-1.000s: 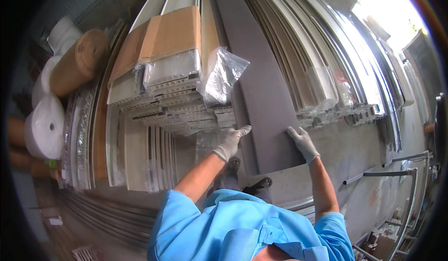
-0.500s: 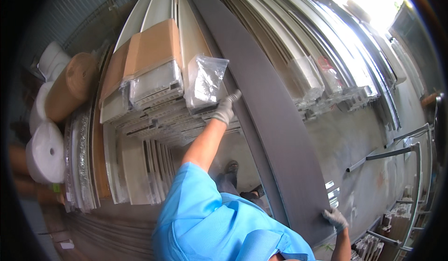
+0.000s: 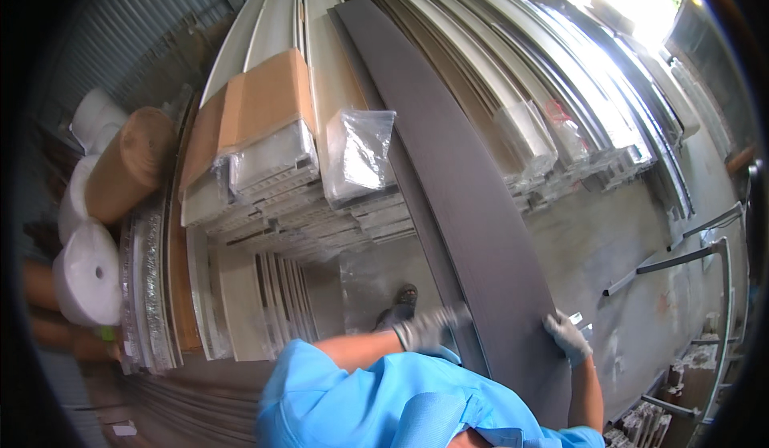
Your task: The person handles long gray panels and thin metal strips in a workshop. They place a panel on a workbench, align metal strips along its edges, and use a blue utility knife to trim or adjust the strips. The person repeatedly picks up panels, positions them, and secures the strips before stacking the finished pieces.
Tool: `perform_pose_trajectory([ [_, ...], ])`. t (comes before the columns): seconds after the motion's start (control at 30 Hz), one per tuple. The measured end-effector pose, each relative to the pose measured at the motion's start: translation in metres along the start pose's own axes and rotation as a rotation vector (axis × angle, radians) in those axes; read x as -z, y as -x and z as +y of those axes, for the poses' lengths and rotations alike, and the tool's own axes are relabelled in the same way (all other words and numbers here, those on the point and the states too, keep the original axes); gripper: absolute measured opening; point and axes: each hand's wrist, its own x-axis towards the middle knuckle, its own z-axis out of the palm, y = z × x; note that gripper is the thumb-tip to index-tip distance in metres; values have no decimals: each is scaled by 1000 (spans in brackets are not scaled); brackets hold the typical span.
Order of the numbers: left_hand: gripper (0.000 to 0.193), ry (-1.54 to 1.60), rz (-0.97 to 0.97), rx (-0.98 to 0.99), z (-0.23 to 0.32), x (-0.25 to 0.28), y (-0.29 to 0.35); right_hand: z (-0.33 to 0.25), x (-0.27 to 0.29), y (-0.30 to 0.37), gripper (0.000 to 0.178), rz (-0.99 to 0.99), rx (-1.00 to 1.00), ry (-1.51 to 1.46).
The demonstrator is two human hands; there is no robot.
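Note:
A long dark grey panel [image 3: 456,160] runs from the far stacks down toward my body. A narrower dark strip [image 3: 428,236] lies along its left side. My right hand [image 3: 569,338], in a pale grey work glove, is closed over the panel's right edge near me. At the left side of the strip is my left hand [image 3: 435,328], gloved the same way. Its fingers are smeared by motion, and I cannot tell whether it touches the strip.
Pale long panels [image 3: 352,72], some ends wrapped in clear plastic [image 3: 362,150] or cardboard [image 3: 268,88], are stacked ahead. Brown [image 3: 132,164] and white rolls [image 3: 90,276] stand at left. A metal frame [image 3: 725,304] is at right. My shoe [image 3: 407,294] shows on the concrete floor.
My left hand has come back from farther up the strip's edge toward my body. My right hand sits slightly farther up the panel's right edge. The whole view has shifted a little.

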Motion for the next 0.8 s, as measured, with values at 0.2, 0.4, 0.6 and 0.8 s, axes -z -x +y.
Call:
perform_pose_trajectory([
  [0.2, 68, 33, 32, -445, 167, 41, -59, 15, 18, 124, 71, -50, -235, -141],
  [0.4, 59, 167, -48, -411, 83, 5, -36, -23, 2, 128, 64, 84, -256, -103],
  [0.6, 66, -168, 527, -67, 115, 4, -24, -47, -33, 136, 35, 371, -348, 33],
  [0.8, 72, 78, -56, -299, 101, -27, -24, -37, -53, 195, 64, 574, -386, 531],
])
